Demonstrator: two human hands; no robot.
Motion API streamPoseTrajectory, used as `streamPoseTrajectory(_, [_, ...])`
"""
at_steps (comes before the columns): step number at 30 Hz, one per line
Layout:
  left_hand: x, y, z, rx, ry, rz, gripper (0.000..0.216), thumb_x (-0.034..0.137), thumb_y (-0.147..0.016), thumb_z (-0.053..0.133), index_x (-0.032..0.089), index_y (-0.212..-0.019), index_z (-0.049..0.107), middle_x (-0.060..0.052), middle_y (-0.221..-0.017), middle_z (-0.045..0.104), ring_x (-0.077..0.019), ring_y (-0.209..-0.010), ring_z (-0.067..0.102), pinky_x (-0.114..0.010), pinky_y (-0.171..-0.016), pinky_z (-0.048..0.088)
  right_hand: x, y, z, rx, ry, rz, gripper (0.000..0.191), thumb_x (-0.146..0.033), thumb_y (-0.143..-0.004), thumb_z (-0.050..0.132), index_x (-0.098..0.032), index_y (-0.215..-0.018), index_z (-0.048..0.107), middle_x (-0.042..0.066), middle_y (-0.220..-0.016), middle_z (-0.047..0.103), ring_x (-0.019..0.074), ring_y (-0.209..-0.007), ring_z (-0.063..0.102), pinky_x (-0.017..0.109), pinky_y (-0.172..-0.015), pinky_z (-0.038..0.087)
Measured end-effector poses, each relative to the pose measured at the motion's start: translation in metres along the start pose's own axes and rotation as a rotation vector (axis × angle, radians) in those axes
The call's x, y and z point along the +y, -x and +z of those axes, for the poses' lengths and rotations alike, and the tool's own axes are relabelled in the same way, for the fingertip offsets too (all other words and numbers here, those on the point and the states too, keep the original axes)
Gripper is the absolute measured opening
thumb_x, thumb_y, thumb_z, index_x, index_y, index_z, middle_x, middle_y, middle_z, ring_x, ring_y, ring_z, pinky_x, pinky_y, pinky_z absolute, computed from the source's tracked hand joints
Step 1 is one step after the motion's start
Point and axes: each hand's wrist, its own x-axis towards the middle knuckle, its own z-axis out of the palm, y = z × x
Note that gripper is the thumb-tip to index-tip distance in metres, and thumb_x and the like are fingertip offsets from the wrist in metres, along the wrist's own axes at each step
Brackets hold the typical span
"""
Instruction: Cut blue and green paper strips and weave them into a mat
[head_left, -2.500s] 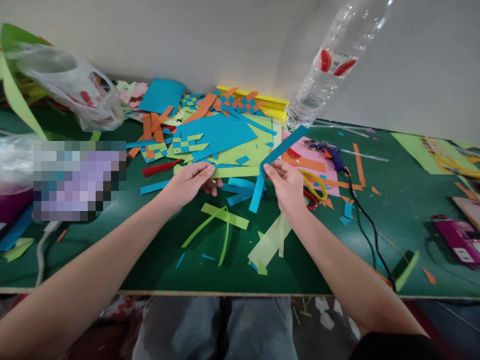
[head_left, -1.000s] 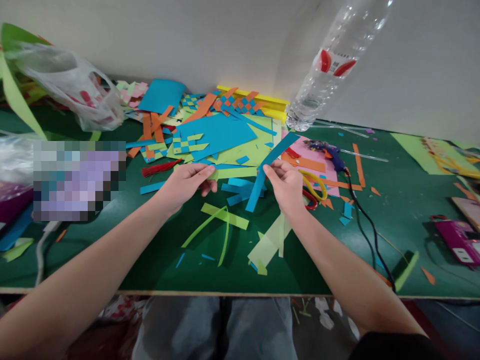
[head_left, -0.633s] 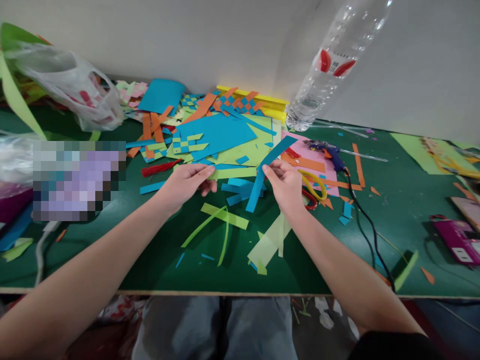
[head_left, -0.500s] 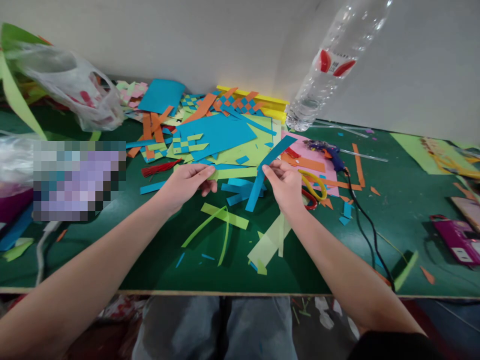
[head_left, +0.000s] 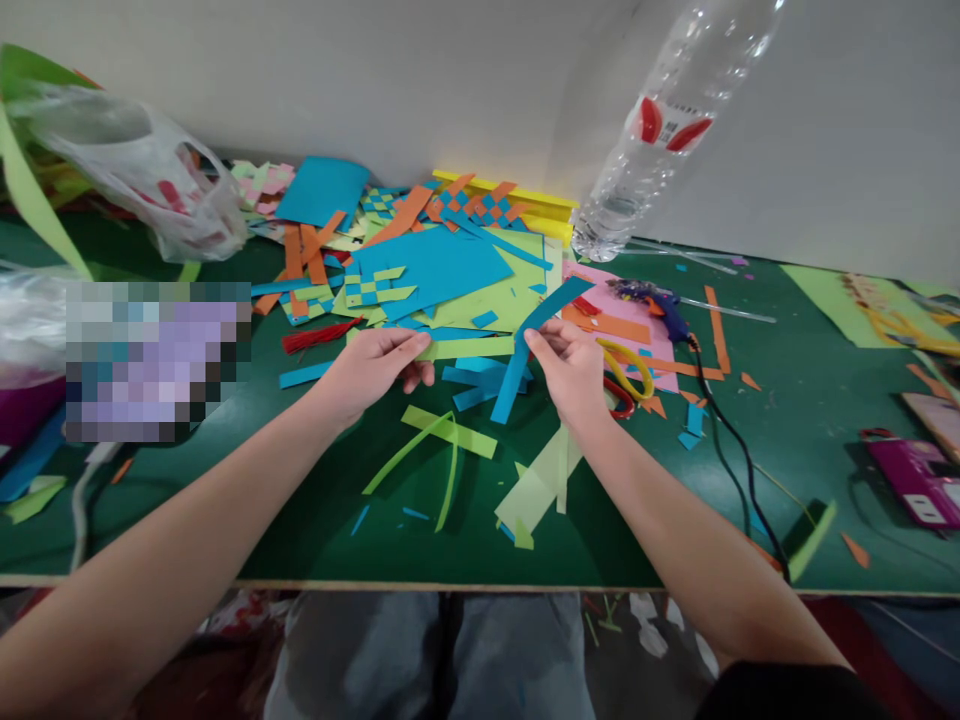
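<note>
One green strip [head_left: 474, 347] pinched by left hand [head_left: 381, 362], one blue strip [head_left: 553, 307] pinched mid-length by right hand [head_left: 571, 365], back from near edge of bench [head_left: 315, 530], likely to leave ends free.

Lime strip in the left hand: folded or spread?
Spread, as far as visible: the lime strip runs straight from the left hand toward the blue strip. Behind the fingers, cannot tell.
</note>
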Motion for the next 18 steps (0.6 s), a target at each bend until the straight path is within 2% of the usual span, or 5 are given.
streamPoseTrajectory(9, [-0.0001, -0.0007, -0.0002, 0.012, -0.054, -0.001, 0.033, 0.039, -0.093, 0.051, 0.018, -0.069, 0.060, -0.003, -0.065, 0.066, -0.0102, -0.050, 0.050, -0.026, -0.055, 0.041, 0.0001, 0.0002, 0.0001, 0.005, -0.011, -0.001, 0.018, -0.038, -0.077, 0.073, -0.022, -0.081, 0.064, -0.002, -0.072, 0.070, 0.0134, -0.062, 0.064, 0.028, -0.059, 0.052])
streamPoseTrajectory(18, [-0.0009, 0.0011, -0.0033, -0.006, -0.151, 0.037, 0.031, 0.041, -0.092, 0.054, 0.017, -0.075, 0.063, -0.001, -0.067, 0.067, -0.0091, -0.052, 0.051, -0.024, -0.060, 0.042, -0.0003, -0.0006, 0.0002, 0.011, 0.044, 0.030, 0.025, -0.041, -0.074, 0.072, -0.020, -0.084, 0.063, 0.000, -0.073, 0.071, 0.0143, -0.063, 0.065, 0.028, -0.058, 0.053])
